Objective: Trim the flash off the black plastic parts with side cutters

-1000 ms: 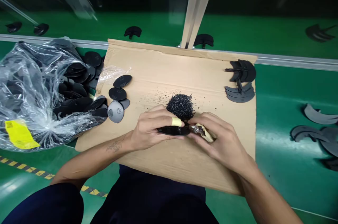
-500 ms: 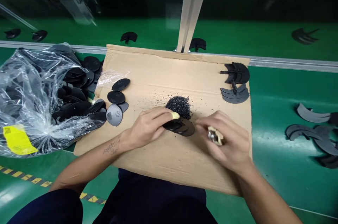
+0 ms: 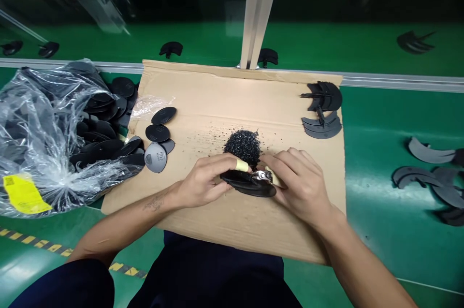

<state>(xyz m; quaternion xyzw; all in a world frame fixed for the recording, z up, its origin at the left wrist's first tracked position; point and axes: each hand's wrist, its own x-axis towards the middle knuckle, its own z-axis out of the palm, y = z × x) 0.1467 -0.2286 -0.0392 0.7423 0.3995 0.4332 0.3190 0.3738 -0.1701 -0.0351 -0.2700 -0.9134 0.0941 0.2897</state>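
My left hand [image 3: 208,177], with a pale yellow wrap on one finger, is closed on a black curved plastic part [image 3: 250,187] held just above the cardboard. In my right hand [image 3: 302,184] is a pair of nippers [image 3: 263,176]; their silver head meets the black part near its upper middle, while the handles are mostly hidden in my palm. Right behind both hands lies a heap of small black plastic bits [image 3: 242,146]. The cardboard sheet [image 3: 217,95] lies under it all.
Several black oval discs [image 3: 158,133] lie at the left of the cardboard, beside a clear plastic bag [image 3: 43,119] full of them. Curved black pieces joined by stems [image 3: 322,124] sit at the right edge, others [image 3: 431,184] farther right. A metal post [image 3: 255,27] rises behind.
My right hand has come left and turned, bringing the nippers' head onto the black part. My left hand has tilted that part and shifted slightly right.
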